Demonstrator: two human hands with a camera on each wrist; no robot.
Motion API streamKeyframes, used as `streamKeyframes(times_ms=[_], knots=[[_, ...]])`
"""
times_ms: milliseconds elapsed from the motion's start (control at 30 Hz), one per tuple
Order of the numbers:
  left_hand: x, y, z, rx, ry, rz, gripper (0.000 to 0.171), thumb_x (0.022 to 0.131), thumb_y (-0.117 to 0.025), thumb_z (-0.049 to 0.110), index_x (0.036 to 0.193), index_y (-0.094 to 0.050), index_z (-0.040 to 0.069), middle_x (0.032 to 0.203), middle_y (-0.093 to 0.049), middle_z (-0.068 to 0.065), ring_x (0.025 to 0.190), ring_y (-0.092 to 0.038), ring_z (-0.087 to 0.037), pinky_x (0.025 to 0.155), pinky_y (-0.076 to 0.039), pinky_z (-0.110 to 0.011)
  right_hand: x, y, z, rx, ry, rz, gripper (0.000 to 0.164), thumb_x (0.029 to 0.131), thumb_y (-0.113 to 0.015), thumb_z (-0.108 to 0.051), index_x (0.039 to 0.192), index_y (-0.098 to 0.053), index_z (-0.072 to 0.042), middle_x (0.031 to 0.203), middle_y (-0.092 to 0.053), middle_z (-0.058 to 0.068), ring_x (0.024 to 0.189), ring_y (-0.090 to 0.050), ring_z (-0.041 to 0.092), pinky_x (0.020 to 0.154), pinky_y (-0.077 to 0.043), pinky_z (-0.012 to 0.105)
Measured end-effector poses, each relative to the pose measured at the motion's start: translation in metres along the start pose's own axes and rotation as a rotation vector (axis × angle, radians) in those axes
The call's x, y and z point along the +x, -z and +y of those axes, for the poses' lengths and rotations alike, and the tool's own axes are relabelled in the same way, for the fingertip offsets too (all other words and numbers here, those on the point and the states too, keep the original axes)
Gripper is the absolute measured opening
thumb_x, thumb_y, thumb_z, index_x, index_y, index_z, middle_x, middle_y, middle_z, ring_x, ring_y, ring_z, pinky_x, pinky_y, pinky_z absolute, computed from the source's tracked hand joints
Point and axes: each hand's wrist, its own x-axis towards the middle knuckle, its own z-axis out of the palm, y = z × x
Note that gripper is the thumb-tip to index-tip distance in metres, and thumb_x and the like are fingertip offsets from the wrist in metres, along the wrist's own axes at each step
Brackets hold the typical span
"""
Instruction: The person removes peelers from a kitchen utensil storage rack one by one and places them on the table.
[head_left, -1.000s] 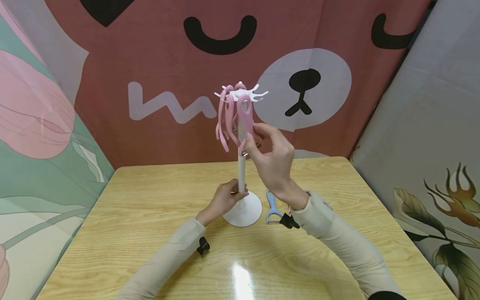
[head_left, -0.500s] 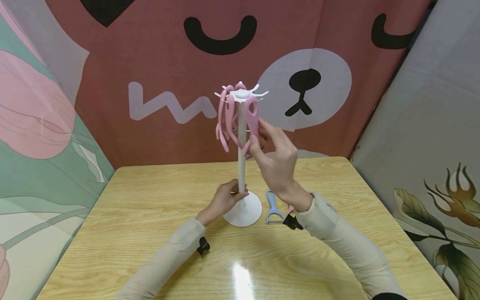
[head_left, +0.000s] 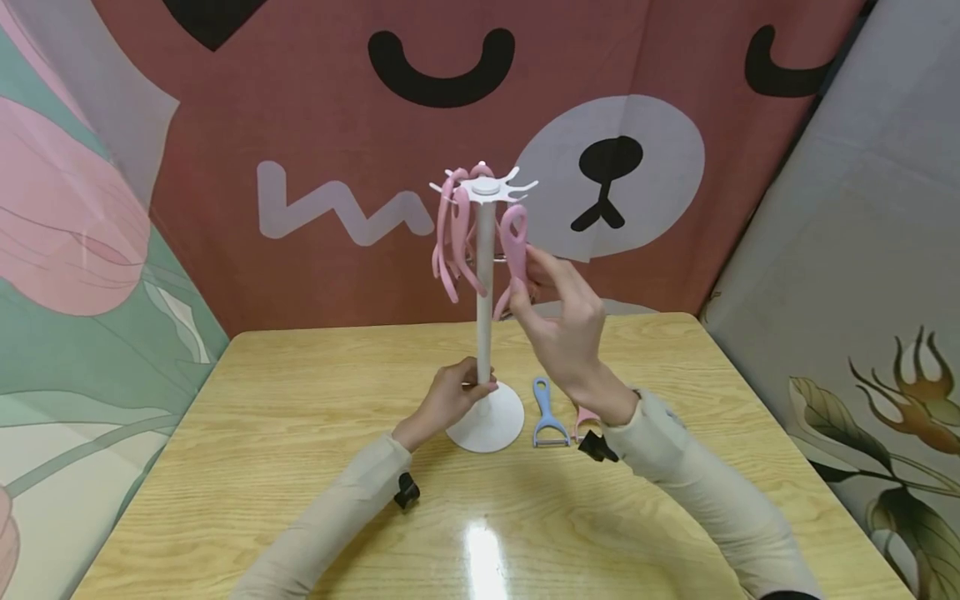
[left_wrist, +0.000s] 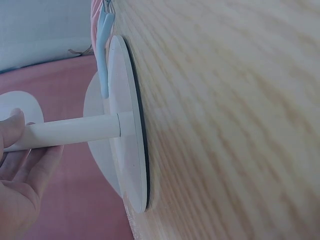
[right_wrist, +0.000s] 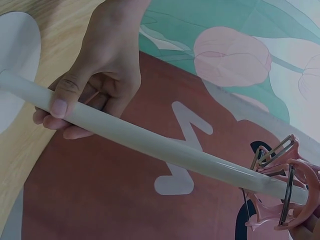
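A white stand [head_left: 485, 317] with a ring of hooks [head_left: 491, 190] at its top rises from a round base [head_left: 487, 427]. My left hand [head_left: 444, 400] grips its pole low down, thumb and fingers around it in the left wrist view [left_wrist: 22, 195]. Between thumb and fingers of my right hand [head_left: 567, 329] is a pink Y-shaped peeler [head_left: 514, 233], handle loop up, just below and apart from the hooks on the right. Its blade end is partly hidden by the hand. Several pink peelers [head_left: 460, 229] hang from the hooks on the left side.
On the wooden table [head_left: 300, 400], right of the base, lie a blue peeler [head_left: 543, 408] and a pink peeler [head_left: 586, 418] partly covered by the right wrist's black camera [head_left: 597, 447]. A patterned cloth [head_left: 360, 275] stands behind the table.
My right hand has moved right and slightly down with the pink peeler, whose loop has come away from the hooks. The left hand stays on the pole.
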Motion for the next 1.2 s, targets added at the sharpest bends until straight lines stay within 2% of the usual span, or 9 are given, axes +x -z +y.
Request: streamKeyframes(times_ms=[400,533,700,867,1200], knots=[[0.001,0.001,-0.001,-0.006,0.001,-0.014,0.026,0.091,-0.072,0.011,0.109,-0.065,-0.006,0.093,-0.074,-0.008,0.088,-0.072,-0.021,0.075,-0.059,-0.027,-0.007,0.009,0.007,-0.061,-0.033,-0.027,0.032,0.088,-0.068,-0.005,0.119,-0.066,0.004,0.095,-0.07,0.012,0.075,-0.068,0.022,0.069,-0.058,0.028],[0.0,0.001,-0.001,-0.002,-0.001,-0.011,0.025,0.091,-0.072,0.011,0.109,-0.065,-0.005,0.092,-0.073,-0.008,0.088,-0.072,-0.021,0.075,-0.059,-0.026,-0.011,0.013,0.011,-0.073,-0.036,-0.045,0.034,0.089,-0.068,-0.006,0.121,-0.065,0.004,0.097,-0.07,0.013,0.076,-0.067,0.021,0.068,-0.057,0.03],[0.001,0.0,-0.002,-0.009,0.011,-0.01,0.022,0.091,-0.073,0.012,0.108,-0.066,-0.001,0.093,-0.074,-0.007,0.088,-0.072,-0.02,0.075,-0.058,-0.025,-0.015,0.018,0.014,-0.074,-0.051,-0.045,0.034,0.089,-0.068,-0.004,0.121,-0.065,0.004,0.097,-0.07,0.013,0.078,-0.067,0.022,0.072,-0.057,0.031],[0.001,0.0,-0.003,-0.007,0.009,-0.012,0.024,0.091,-0.072,0.012,0.109,-0.065,-0.003,0.093,-0.074,-0.007,0.088,-0.072,-0.02,0.075,-0.058,-0.025,-0.018,0.021,0.018,-0.061,-0.063,-0.047,0.033,0.089,-0.067,-0.001,0.121,-0.065,0.005,0.098,-0.07,0.014,0.082,-0.067,0.022,0.079,-0.058,0.03],[0.0,-0.001,-0.003,-0.016,0.013,-0.011,0.025,0.091,-0.072,0.011,0.109,-0.065,-0.004,0.093,-0.074,-0.007,0.087,-0.072,-0.021,0.073,-0.059,-0.025,-0.023,0.027,0.024,-0.096,-0.081,-0.046,0.033,0.087,-0.067,0.002,0.12,-0.066,0.004,0.096,-0.07,0.014,0.082,-0.068,0.022,0.08,-0.057,0.028]])
